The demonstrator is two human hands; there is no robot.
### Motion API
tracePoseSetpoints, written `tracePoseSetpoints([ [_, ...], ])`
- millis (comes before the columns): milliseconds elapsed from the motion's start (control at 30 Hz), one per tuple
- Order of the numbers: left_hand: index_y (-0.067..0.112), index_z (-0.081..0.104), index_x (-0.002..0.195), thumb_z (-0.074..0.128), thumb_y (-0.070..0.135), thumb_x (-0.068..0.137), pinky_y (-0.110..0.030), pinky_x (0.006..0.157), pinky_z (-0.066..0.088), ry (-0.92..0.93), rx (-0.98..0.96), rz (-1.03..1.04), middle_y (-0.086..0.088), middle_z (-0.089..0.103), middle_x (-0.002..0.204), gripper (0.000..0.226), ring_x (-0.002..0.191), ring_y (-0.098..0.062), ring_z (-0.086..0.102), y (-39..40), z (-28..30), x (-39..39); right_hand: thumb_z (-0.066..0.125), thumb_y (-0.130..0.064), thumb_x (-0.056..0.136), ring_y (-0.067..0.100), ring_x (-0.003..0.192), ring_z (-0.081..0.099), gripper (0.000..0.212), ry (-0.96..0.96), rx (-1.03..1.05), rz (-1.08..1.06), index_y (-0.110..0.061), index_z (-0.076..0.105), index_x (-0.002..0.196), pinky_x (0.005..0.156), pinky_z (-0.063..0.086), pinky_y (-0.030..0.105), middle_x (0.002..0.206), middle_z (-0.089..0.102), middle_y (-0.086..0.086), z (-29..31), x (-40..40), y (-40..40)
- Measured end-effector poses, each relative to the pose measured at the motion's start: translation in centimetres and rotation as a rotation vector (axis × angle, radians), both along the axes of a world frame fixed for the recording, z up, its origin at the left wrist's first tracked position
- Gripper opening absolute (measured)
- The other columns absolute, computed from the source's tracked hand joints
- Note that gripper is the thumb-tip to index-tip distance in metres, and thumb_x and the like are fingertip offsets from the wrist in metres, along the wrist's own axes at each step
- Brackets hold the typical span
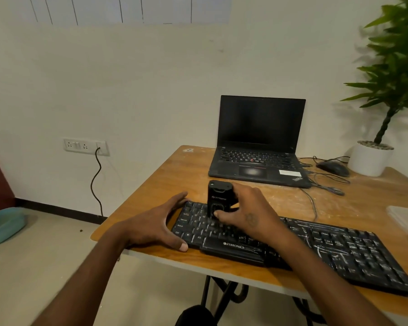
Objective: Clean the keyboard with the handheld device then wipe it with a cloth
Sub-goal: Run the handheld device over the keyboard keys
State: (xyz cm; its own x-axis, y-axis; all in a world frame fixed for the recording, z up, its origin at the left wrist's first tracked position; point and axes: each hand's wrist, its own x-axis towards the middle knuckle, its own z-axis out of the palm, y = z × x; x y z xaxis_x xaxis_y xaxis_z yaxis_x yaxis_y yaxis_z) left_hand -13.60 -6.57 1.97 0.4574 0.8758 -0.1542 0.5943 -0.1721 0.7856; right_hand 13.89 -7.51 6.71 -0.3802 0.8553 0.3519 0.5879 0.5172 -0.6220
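A: We log the long black dusty keyboard (292, 241) on the wooden table (151, 196); left hand (158, 224) braces its end, fingers spread. Right hand (247, 212) grips the upright black handheld device (218, 196) on the left keys.

B: Device step, we judge; next, sweep rightward. Cloth: we can't identify one; nozzle hidden.

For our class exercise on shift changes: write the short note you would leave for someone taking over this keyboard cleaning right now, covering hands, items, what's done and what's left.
Right hand: grips the black handheld cleaner, held upright on the left end of the keyboard.
Left hand: open, fingers spread, bracing the keyboard's left edge.
Keyboard lies along the near edge of the table; white dust streaks show on the middle and right keys.
Done: cleaning is under way at the left end.
Left: clean the rest of the keys, then wipe. No cloth is clearly in view, so find one.
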Motion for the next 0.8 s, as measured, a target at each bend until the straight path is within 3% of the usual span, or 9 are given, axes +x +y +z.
tracePoseSetpoints([
  [100,0.056,0.004,0.156,0.096,0.040,0.066,-0.030,0.112,0.044,0.001,0.014,0.000,0.021,0.032,0.155,0.129,0.135,-0.007,0.045,0.0,-0.1,-0.1,0.082,-0.023,0.082,0.000,0.098,0.064,0.043,0.008,-0.027,-0.034,-0.035,0.059,0.117,0.084,0.058,0.026,0.104,0.068,-0.015,-0.1,2.7,-0.6],
  [267,0.055,0.006,0.156,0.096,0.038,0.066,-0.027,0.110,0.045,-0.011,0.012,0.006,0.022,0.033,0.154,0.128,0.135,-0.005,0.045,0.0,-0.1,-0.1,0.082,-0.021,0.081,-0.014,0.085,0.059,0.046,0.010,-0.019,-0.093,-0.037,0.056,0.116,0.070,0.052,0.009,0.094,0.061,-0.025,0.0,4.4,-0.7],
  [467,0.051,0.007,0.157,0.096,0.030,0.067,-0.015,0.097,0.049,-0.028,-0.004,0.015,0.024,0.035,0.152,0.128,0.130,-0.004,0.049,-0.1,0.0,0.0,0.082,-0.021,0.082,0.006,0.102,0.065,0.049,0.030,0.008,-0.017,-0.025,0.061,0.127,0.085,0.057,0.026,0.113,0.069,-0.008,-0.3,0.6,1.0],
  [567,0.051,0.006,0.158,0.096,0.031,0.067,-0.013,0.095,0.049,-0.027,-0.009,0.017,0.026,0.035,0.150,0.129,0.129,-0.002,0.049,-0.1,0.0,0.1,0.082,-0.023,0.082,0.008,0.102,0.065,0.047,0.017,0.014,0.013,-0.024,0.062,0.124,0.087,0.057,0.030,0.112,0.070,-0.008,-0.3,-0.2,1.9],
  [800,0.054,0.006,0.156,0.096,0.035,0.067,-0.021,0.104,0.045,-0.021,-0.003,0.009,0.023,0.034,0.152,0.128,0.132,-0.004,0.047,-0.1,0.0,-0.1,0.083,-0.026,0.080,-0.012,0.090,0.059,0.046,-0.031,-0.046,-0.078,-0.037,0.056,0.117,0.069,0.048,0.008,0.097,0.062,-0.024,0.0,4.8,1.6],
])
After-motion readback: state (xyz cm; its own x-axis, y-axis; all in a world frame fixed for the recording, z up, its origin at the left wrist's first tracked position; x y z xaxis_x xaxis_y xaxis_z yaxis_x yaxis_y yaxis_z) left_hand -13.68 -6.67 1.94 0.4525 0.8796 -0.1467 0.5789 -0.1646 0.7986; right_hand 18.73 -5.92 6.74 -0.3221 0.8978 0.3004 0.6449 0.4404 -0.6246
